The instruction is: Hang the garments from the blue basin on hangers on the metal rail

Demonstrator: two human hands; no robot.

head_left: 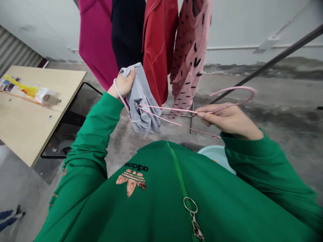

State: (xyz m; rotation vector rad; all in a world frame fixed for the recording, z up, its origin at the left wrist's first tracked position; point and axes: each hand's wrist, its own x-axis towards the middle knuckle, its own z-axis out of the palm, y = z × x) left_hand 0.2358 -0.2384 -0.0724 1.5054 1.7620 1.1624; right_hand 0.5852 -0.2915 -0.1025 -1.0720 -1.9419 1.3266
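A light grey garment with thin straps (143, 101) hangs bunched from my left hand (123, 82), whose fingers are closed on its upper part. My right hand (222, 117) grips a pink clothes hanger (174, 109) near its hook, which curves up at the right. One end of the hanger reaches left into the folds of the grey garment; how far it goes in is hidden. Just behind the grey garment hang a red garment (158, 50) and a pink garment with black marks (189, 64).
A magenta garment (98, 37) and a dark navy garment (128, 30) hang at the back. A grey metal pole (272, 58) slants at right. The wooden table (37, 117) at left bears a yellow item (30, 90). A light blue basin (214, 153) stands below. A person's legs (10, 215) show lower left.
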